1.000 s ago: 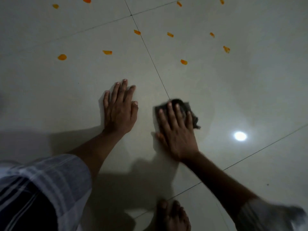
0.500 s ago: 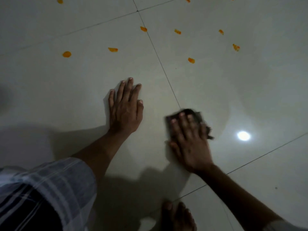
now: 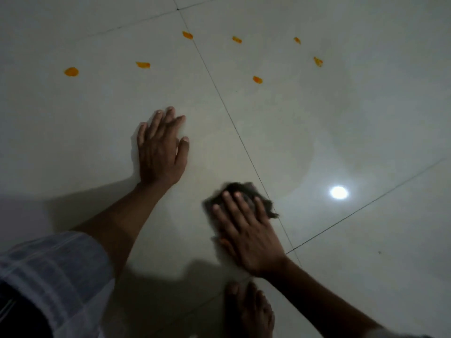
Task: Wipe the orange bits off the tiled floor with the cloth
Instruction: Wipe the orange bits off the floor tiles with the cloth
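Tiled floor [image 3: 341,118]: pale, glossy, crossed by thin grout lines; one long line runs from the far edge down toward my right hand. A bright lamp reflection [image 3: 338,192] sits on the tile to the right of the cloth. A faint damp-looking sheen lies on the floor beyond the cloth, short of the bits.

My left arm, checked sleeve [image 3: 56,272] at the elbow: stretched forward, well left of the cloth.

My left hand [image 3: 161,152]: flat on the floor, fingers straight and together, holding nothing; I judge it a prop for my weight.

My right hand [image 3: 246,230]: laid over the cloth, fingers straight and spread, pressing it flat to the tile; no curl, no pinch.

My bare foot [image 3: 249,311]: near edge, just behind the cloth hand.

Cloth [image 3: 240,189]: dark, crumpled, mostly under my right palm, its far edge and a ragged right corner showing; blurred. It lies beside the long grout line, on the left.

Orange bits: seven in full view, all well beyond the cloth. Left of the grout line, the round one [image 3: 71,71] and two others; right of it, four, the nearest [image 3: 257,79] far from my fingers.

Progress, as I judge it: the ground around the cloth shows no orange; every visible bit is untouched, so most of the wiping is left.
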